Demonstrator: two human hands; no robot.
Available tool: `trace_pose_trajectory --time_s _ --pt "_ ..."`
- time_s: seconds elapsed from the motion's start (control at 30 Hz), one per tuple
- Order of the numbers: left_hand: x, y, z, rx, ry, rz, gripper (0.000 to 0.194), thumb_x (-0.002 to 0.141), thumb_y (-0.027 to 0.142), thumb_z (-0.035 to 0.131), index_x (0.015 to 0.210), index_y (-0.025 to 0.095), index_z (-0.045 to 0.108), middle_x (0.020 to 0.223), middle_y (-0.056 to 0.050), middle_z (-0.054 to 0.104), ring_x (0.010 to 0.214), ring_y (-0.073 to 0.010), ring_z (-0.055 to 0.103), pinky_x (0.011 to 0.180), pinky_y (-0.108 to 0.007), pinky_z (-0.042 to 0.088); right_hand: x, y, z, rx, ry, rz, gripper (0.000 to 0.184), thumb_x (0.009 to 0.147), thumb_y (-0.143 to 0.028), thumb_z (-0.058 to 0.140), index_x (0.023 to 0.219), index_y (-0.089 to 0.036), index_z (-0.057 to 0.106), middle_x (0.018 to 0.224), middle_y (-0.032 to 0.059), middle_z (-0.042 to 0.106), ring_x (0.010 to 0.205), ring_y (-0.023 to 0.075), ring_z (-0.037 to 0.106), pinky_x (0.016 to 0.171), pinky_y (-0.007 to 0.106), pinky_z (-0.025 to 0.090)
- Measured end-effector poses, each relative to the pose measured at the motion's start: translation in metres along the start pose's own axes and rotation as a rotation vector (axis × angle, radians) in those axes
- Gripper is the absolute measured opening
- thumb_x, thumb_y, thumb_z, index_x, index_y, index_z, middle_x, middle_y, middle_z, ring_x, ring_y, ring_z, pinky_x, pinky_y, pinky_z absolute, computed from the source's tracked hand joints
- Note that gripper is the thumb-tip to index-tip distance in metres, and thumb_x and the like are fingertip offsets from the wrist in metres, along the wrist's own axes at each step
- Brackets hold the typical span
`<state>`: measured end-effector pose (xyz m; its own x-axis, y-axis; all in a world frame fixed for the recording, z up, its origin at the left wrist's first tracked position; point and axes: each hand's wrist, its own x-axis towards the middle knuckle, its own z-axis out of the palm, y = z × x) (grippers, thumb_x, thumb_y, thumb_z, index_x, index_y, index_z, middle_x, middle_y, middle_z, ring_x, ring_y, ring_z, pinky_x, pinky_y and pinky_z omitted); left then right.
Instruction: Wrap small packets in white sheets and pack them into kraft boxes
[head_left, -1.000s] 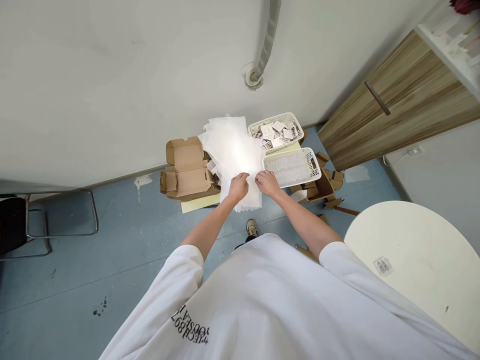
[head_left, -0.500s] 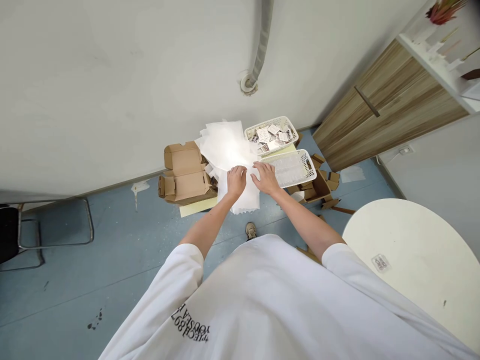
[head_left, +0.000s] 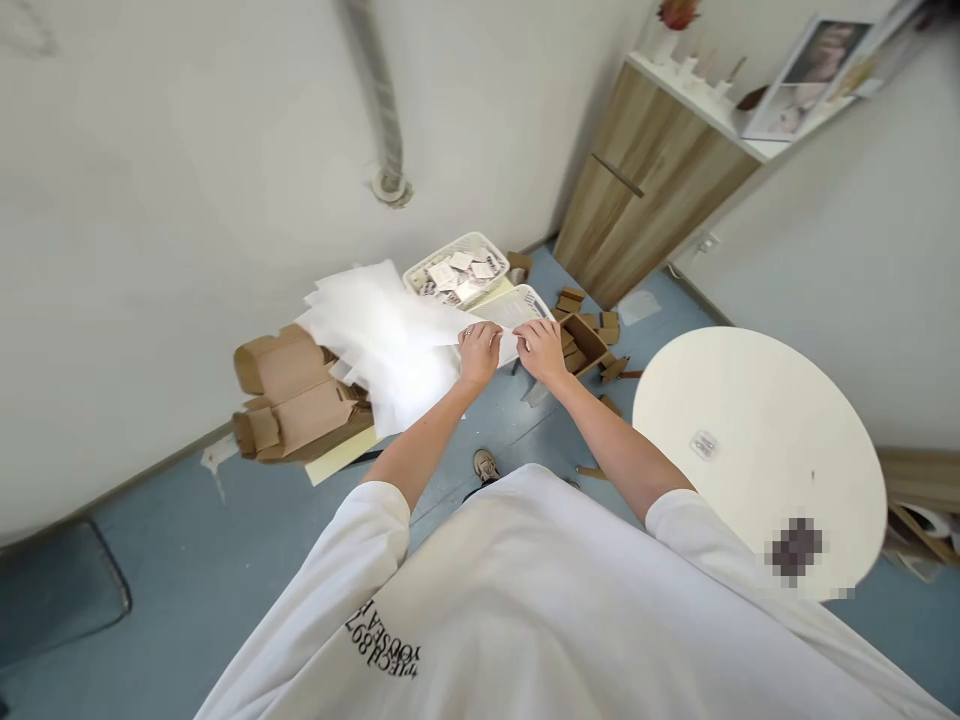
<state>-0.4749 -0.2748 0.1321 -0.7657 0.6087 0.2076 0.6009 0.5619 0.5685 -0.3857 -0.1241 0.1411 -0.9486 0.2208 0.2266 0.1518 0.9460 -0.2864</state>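
Pinching a thin white sheet [head_left: 439, 322] at its right end, both sets of fingers narrow: left fingers [head_left: 489, 336] and right fingers [head_left: 530, 336], slight gap between them, sheet spanning it. Sheet runs left from my grip to the white stack [head_left: 367, 330], crossing above the left part of the front basket [head_left: 541, 300]; can't tell whether its far end touches the stack. Stack edges fan out unevenly, left side overlapping the opened cardboard [head_left: 304, 400], yellow board [head_left: 341, 457] jutting out at the near side. Rear basket [head_left: 454, 246] holds loose cards, its rim just beside the stack. Right of my hands, a brown box [head_left: 598, 345] with cardboard pieces in and around it; that side is tight. Round tabletop [head_left: 750, 385] further right, curved edge near my right forearm, small clear packet [head_left: 703, 445] on it. Most room is nearer me: blue floor [head_left: 442, 515] shows between my forearms, with more to the left, out to the chair frame [head_left: 112, 570]. Wall [head_left: 187, 200] closes off the far side.
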Motion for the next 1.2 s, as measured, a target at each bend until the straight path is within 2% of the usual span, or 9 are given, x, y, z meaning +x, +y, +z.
trace_pose_trajectory --time_s 0.2,0.3,0.43,0.6,0.8,0.9,1.0,1.1,1.2 --pt "0.009 0.103 0.073 -0.009 -0.150 0.171 0.023 0.106 0.032 0.048 0.113 0.027 0.069 0.126 -0.009 0.068 0.122 -0.0309 0.057 0.103 -0.047 0.042 -0.084 0.095 -0.054 -0.038 0.081 0.222 0.040 0.099 -0.016 0.039 0.125 -0.024 0.068 0.119 0.0119 0.064 0.119 0.0332 0.048 0.103 0.049 0.035" --pt "0.004 0.163 0.115 -0.050 -0.227 0.240 0.025 0.106 0.030 0.047 0.115 0.026 0.070 0.123 -0.009 0.067 0.114 -0.0279 0.062 0.098 -0.042 0.047 -0.135 0.143 -0.079 -0.039 0.104 0.316 0.042 0.098 -0.015 0.040 0.128 -0.026 0.067 0.121 0.0121 0.062 0.120 0.0340 0.047 0.105 0.051 0.033" --pt "-0.011 0.245 0.176 -0.109 -0.320 0.301 0.028 0.107 0.030 0.043 0.120 0.026 0.068 0.125 -0.008 0.066 0.107 -0.0232 0.067 0.090 -0.034 0.052 -0.207 0.209 -0.110 -0.053 0.125 0.416 0.042 0.098 -0.015 0.039 0.126 -0.026 0.068 0.120 0.0121 0.061 0.119 0.0333 0.047 0.104 0.050 0.033" --pt "-0.037 0.340 0.249 -0.156 -0.397 0.377 0.028 0.107 0.027 0.042 0.118 0.024 0.068 0.120 -0.008 0.068 0.104 -0.0236 0.067 0.091 -0.035 0.052 -0.293 0.285 -0.144 -0.078 0.165 0.522 0.038 0.097 -0.014 0.041 0.120 -0.025 0.070 0.116 0.0124 0.062 0.114 0.0323 0.049 0.101 0.049 0.035" --pt "-0.060 0.434 0.313 -0.255 -0.453 0.525 0.022 0.106 0.025 0.047 0.110 0.024 0.069 0.113 -0.008 0.070 0.106 -0.0247 0.066 0.092 -0.038 0.052 -0.376 0.348 -0.178 -0.127 0.334 0.616 0.032 0.093 -0.008 0.047 0.109 -0.024 0.070 0.107 0.0098 0.063 0.105 0.0284 0.051 0.094 0.045 0.036" --pt "-0.062 0.464 0.331 -0.299 -0.475 0.607 0.021 0.106 0.025 0.047 0.108 0.024 0.068 0.114 -0.008 0.069 0.108 -0.0240 0.065 0.095 -0.039 0.052 -0.400 0.365 -0.190 -0.148 0.414 0.658 0.030 0.093 -0.008 0.047 0.106 -0.024 0.069 0.105 0.0094 0.063 0.102 0.0275 0.052 0.093 0.045 0.036" --pt "-0.059 0.477 0.340 -0.359 -0.485 0.680 0.021 0.106 0.025 0.046 0.110 0.023 0.067 0.119 -0.008 0.068 0.113 -0.0230 0.064 0.097 -0.038 0.052 -0.409 0.373 -0.196 -0.169 0.443 0.681 0.028 0.093 -0.009 0.048 0.104 -0.023 0.069 0.104 0.0092 0.063 0.102 0.0273 0.052 0.093 0.045 0.036" --pt "-0.053 0.471 0.343 -0.387 -0.490 0.720 0.023 0.107 0.027 0.045 0.115 0.023 0.066 0.125 -0.009 0.066 0.119 -0.0224 0.063 0.101 -0.037 0.052 -0.408 0.370 -0.192 -0.164 0.418 0.664 0.028 0.091 -0.009 0.049 0.106 -0.024 0.069 0.103 0.0089 0.063 0.102 0.0272 0.054 0.096 0.046 0.035" --pt "-0.045 0.448 0.344 -0.360 -0.535 0.742 0.024 0.107 0.027 0.044 0.117 0.023 0.065 0.128 -0.010 0.065 0.121 -0.0225 0.063 0.102 -0.037 0.052 -0.399 0.360 -0.176 -0.141 0.358 0.619 0.029 0.091 -0.009 0.049 0.108 -0.023 0.069 0.104 0.0087 0.063 0.102 0.0263 0.055 0.098 0.045 0.035"
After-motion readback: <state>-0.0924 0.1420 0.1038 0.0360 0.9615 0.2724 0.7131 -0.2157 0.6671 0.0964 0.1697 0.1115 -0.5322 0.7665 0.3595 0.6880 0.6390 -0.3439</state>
